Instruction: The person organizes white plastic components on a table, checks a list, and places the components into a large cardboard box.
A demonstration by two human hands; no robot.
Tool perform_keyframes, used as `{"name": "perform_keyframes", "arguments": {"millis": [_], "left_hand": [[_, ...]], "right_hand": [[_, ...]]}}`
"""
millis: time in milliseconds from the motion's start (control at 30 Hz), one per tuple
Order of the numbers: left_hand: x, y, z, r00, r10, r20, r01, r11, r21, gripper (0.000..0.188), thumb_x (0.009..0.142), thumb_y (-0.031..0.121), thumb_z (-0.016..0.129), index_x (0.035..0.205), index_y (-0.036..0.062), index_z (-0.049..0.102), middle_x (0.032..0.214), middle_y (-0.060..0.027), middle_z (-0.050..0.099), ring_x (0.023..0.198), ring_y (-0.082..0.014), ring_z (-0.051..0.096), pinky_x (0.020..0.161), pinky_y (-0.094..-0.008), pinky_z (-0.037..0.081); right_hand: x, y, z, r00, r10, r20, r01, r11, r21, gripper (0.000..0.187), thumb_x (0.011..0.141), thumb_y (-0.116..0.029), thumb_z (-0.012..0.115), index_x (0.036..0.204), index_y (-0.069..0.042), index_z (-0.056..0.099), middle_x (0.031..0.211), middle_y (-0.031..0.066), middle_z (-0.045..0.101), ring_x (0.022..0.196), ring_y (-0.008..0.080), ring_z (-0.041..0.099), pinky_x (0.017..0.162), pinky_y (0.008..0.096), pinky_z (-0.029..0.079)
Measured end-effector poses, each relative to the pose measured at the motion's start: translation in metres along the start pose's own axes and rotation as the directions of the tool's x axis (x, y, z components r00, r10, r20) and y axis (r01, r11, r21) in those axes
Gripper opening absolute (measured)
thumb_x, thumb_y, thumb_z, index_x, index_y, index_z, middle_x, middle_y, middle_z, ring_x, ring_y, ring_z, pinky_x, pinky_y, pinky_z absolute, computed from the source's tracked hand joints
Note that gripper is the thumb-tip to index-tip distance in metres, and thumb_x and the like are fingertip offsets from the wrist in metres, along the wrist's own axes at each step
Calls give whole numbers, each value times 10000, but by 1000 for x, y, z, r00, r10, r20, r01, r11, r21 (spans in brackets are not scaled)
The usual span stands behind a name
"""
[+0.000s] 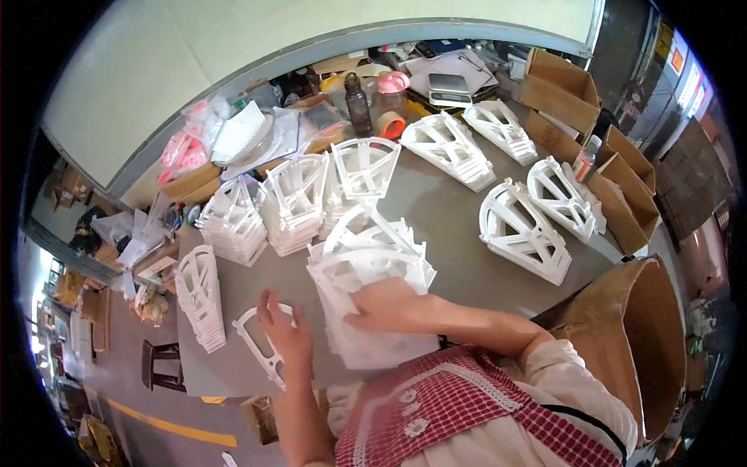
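Observation:
My left hand (pixel 289 336) has its fingers stretched upward and apart. It is over the right side of a single white plastic fan-shaped frame (pixel 253 338) near the table's front left; whether they touch is unclear. My right hand (pixel 393 303) reaches across in front of me and lies against a tall central stack of similar white frames (pixel 373 257). Its fingers are partly lost against the white pieces, so their grip is hard to make out. Whitish, smooth material (pixel 377 350) shows below that hand, close to my apron.
More stacks of white frames stand on the grey table (pixel 436 226), including one at the left edge (pixel 201 300) and one at the right (pixel 523 233). Behind them are a brown bottle (pixel 358 105), tape roll (pixel 389 124) and scale (pixel 449 89). A large cardboard box (pixel 646 342) stands at right.

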State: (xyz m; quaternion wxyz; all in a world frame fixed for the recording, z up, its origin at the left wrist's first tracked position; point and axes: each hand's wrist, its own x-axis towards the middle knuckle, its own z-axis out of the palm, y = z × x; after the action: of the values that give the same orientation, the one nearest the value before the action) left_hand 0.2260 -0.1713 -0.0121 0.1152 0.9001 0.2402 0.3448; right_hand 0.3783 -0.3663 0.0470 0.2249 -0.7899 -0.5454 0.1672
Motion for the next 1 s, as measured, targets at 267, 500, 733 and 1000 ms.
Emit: {"name": "perform_keyframes", "arguments": {"millis": [267, 500, 733, 1000], "left_hand": [[27, 108, 46, 971, 229, 67, -171, 863, -475, 567, 888, 223, 651, 1381, 16, 461, 1416, -237, 434, 1321, -457, 375, 1124, -549, 253], [13, 100, 34, 754, 360, 550, -329, 931, -159, 441, 880, 340, 633, 1213, 57, 578, 1459, -181, 438, 1353, -410, 385, 1154, -634, 135], [14, 30, 7, 807, 383, 450, -124, 855, -504, 288, 783, 110, 669, 1032, 45, 539, 1295, -167, 586, 1218, -378, 540, 1165, -564, 210], [3, 6, 1, 845, 277, 458, 146, 704, -695, 270, 744, 61, 676, 995, 49, 580, 1323, -144, 535, 1261, -300, 476, 1084, -417, 332]], "right_hand": [[-94, 12, -52, 962, -44, -270, 9, 991, -131, 268, 786, -289, 700, 796, -57, 568, 804, 119, 607, 714, 331, 620, 604, 434, 489], [-178, 47, -67, 564, 154, -812, -378, 922, -87, 117, 865, -27, 645, 975, 4, 623, 808, 152, 593, 639, 353, 595, 570, 408, 480], [-200, 77, -20, 468, 326, -821, -403, 906, 131, 158, 878, -52, 628, 1031, -15, 623, 882, 156, 625, 713, 371, 627, 591, 424, 506], [-164, 155, 26, 529, 396, -751, -489, 865, 111, 122, 920, -133, 575, 994, -39, 599, 869, 183, 627, 756, 414, 617, 650, 495, 500]]}}
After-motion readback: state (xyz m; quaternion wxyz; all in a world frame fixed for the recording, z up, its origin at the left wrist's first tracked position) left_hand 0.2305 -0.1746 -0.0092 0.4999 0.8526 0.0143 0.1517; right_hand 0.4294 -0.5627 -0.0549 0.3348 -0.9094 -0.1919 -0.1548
